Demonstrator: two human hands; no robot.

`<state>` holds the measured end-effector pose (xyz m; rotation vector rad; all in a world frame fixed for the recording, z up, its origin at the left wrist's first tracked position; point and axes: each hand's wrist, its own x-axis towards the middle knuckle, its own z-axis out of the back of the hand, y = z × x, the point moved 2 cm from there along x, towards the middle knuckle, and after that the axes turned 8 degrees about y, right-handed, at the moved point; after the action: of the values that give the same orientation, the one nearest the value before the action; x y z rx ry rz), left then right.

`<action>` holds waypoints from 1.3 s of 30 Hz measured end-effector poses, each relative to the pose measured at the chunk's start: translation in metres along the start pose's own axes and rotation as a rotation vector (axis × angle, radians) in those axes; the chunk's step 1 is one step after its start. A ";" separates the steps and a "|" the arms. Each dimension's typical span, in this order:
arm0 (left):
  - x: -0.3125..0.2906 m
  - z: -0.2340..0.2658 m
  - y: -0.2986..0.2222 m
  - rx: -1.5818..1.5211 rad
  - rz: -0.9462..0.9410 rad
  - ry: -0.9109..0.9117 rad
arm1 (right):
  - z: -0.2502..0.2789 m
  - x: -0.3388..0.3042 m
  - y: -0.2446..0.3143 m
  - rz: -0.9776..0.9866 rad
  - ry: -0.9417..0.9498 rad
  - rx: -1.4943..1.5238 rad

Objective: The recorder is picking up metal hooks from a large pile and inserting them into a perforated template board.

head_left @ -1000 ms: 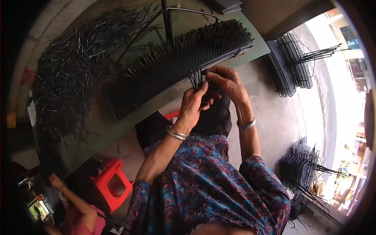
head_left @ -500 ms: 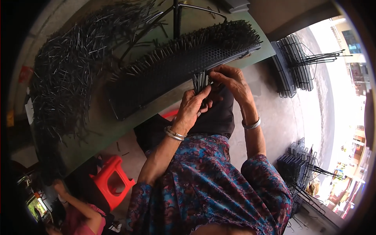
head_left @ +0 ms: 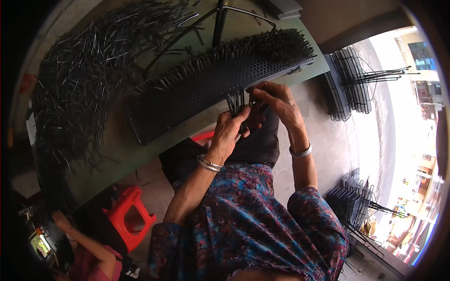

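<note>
L hand point(head_left: 228, 132) grips thin blk rods point(head_left: 232, 106); perf'd panel point(head_left: 206, 85) nr.

Our left hand point(head_left: 228, 130) and right hand point(head_left: 283, 107) meet at the clock's centre, a rod bundle point(head_left: 242, 112) in the left one. Just beyond them we have the tray point(head_left: 199, 96), on the bench point(head_left: 319, 64), stretching from nine to one o'clock. Standing rods point(head_left: 197, 64) line its far side, thickest toward one. Behind the tray, at eleven o'clock, we see a stand point(head_left: 219, 23); toward ten, a heap of rods point(head_left: 79, 70) covers the bench's left part. Off the bench's near side, at eight o'clock, is a stool point(head_left: 115, 220), with a co-worker point(head_left: 89, 243) farther out. Past the bench's right end we find wire racks point(head_left: 340, 86) between two and three, and a second rack group point(head_left: 347, 203) at four.
</note>
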<state>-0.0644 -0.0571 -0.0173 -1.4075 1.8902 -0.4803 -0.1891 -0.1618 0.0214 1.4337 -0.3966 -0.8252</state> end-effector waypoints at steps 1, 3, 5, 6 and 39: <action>0.000 0.001 0.001 0.018 0.013 0.010 | 0.000 0.000 0.000 0.000 0.003 -0.002; -0.001 0.001 0.001 0.034 0.024 0.018 | 0.001 0.002 0.000 -0.011 0.025 0.015; -0.002 -0.002 -0.002 0.044 0.066 0.041 | 0.002 0.001 0.006 -0.019 0.038 0.005; -0.002 0.001 -0.001 0.043 0.066 0.039 | 0.002 0.001 0.008 -0.027 0.050 -0.004; 0.003 0.005 -0.004 0.183 -0.016 0.122 | 0.012 0.003 0.017 -0.014 0.112 0.048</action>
<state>-0.0583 -0.0608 -0.0191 -1.2994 1.8784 -0.7428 -0.1911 -0.1740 0.0385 1.5213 -0.3235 -0.7470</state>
